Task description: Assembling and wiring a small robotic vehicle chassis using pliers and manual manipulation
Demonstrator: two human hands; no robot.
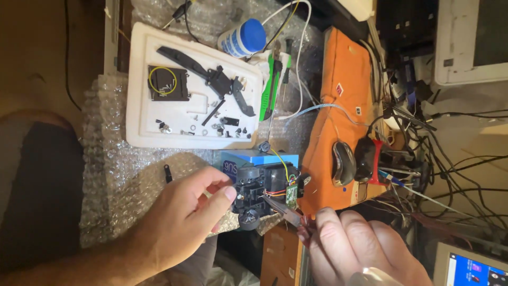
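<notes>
**A:** Near the lower middle of the frame, what are the hands doing?

**B:** The left hand (182, 222) pinches a small black mechanism (254, 193) between thumb and forefinger, steadying it on top of a blue box (248, 158). The right hand (360, 246) is closed around a pair of red-handled pliers (288, 214), whose tips touch the mechanism just beside a little green circuit board (291, 196) with red and yellow wires.

**A:** How far along does the work look?

**B:** Well into taking it apart, I judge — the mechanism is stripped to its frame, and removed pieces already lie in a white foam tray (140, 79) in the upper left. The circuit board and its wires remain attached, so that part looks left to do.

**A:** Can you count things?

**B:** One tray, holding two long black arms (211, 71), one square black plate with a yellow wire loop (166, 82), and a scatter of screws too small to count. One blue-capped white bottle (242, 38) above the tray, one green-handled tool (271, 87) beside it, one computer mouse (344, 161) on an orange cloth (344, 69) — and bubble wrap (114, 164) under everything.
</notes>
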